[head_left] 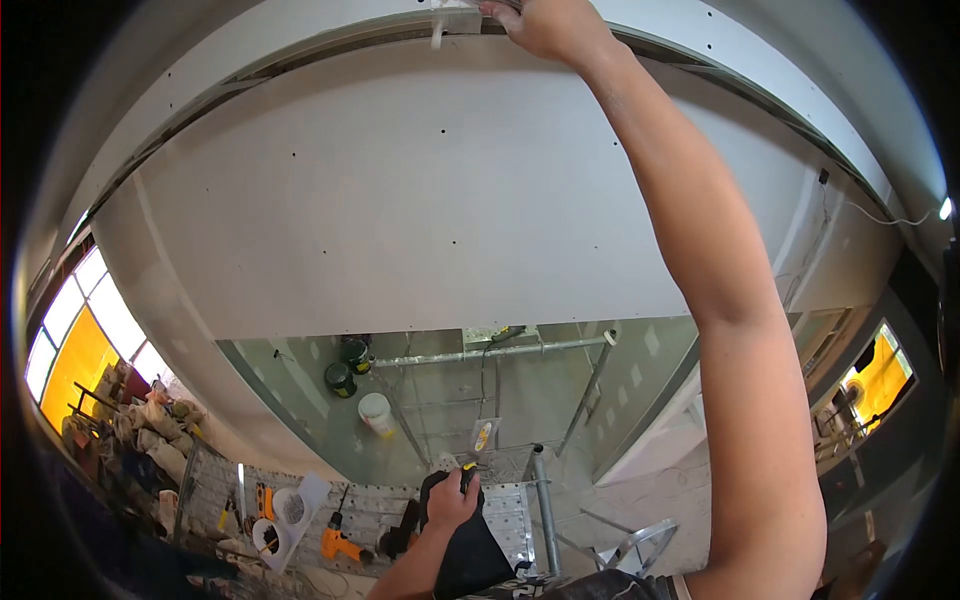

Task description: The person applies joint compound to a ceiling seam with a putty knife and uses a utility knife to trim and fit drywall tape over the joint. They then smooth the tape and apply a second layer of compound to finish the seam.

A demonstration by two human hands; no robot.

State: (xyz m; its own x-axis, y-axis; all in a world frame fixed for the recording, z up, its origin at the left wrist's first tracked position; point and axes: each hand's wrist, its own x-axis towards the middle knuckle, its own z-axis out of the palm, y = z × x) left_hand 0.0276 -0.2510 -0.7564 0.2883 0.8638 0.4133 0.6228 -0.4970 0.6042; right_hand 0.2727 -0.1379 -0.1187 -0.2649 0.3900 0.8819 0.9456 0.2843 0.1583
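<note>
My right hand (548, 24) is raised to the top edge of the view, its fingers closed at a small pale piece (457, 20) by the gap above the white board (400, 200). What exactly the fingers hold is cut off by the frame edge. Low in the middle, my left hand (452, 503) is wrapped round a black and yellow tool (468, 476). Beside that hand hangs a black cloth or bag (475, 555). An orange drill (343, 542) lies on the metal platform (378, 500) to its left.
Tubs of screws (289, 506) and an orange tool (264, 500) lie on the platform's left. Metal scaffold poles (546, 515) rise at the right. A white bucket (376, 414) and dark buckets (341, 379) stand beyond the opening. Sacks (160, 440) are piled far left.
</note>
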